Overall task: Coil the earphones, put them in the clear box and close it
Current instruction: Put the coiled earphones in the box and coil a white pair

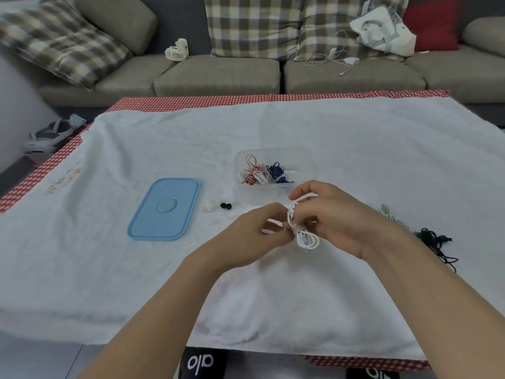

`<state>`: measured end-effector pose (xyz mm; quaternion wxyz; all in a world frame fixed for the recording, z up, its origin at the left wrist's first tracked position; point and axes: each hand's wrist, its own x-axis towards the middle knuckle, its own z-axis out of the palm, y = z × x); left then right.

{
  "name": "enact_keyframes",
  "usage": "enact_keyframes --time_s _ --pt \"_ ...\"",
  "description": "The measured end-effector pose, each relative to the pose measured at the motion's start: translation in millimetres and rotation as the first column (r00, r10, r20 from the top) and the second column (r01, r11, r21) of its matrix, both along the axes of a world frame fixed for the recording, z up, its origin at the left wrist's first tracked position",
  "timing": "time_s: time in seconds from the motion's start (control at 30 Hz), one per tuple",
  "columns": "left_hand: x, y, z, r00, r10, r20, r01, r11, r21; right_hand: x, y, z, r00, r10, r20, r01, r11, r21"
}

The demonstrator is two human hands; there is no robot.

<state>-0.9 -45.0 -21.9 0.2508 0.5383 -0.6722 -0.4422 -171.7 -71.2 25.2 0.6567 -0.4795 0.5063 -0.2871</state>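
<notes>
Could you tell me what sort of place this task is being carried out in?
Most likely a home living room: a grey sofa with checked cushions stands behind a low table under a white cloth, with shoes on the floor beside it.

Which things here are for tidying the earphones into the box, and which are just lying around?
For the job: white earphones held by the left hand and right hand; clear box with coiled earphones inside; blue lid; black earphones waiting.

Just lying about: small fan, checked cushions, charger cable, sandals.
</notes>
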Motion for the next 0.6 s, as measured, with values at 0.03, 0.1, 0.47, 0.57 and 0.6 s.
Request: enact_keyframes --time_s 0.03,0.1,0.47,0.57,0.6 --pt "1.3 -0.8 1.1 1.000 0.014 -0.002 -0.014 1.000 -0.004 0.5 -0.4 1.0 1.000 -0.014 0.023 0.014 1.000 0.010" --pt "4.5 -1.7 2.7 0.999 0.047 -0.012 -0.047 0.999 0.009 0.9 -1.4 2.8 0.998 -0.023 0.054 0.022 0.999 0.029" --pt "16.0 -6.7 -0.4 0.997 0.076 0.008 -0.077 0.996 0.042 -1.3 -5.9 5.8 0.982 -0.047 0.183 0.030 0.995 0.093" --pt "25.2 -5.5 0.8 0.994 0.107 0.025 -0.108 0.993 0.046 -8.2 -10.0 -8.3 0.980 0.005 -0.200 -0.019 0.998 -0.067" --pt "27.7 -4.6 1.1 0.993 0.110 0.028 -0.112 0.993 0.046 -9.2 -9.8 -12.9 0.957 0.035 -0.289 -0.064 0.994 -0.091"
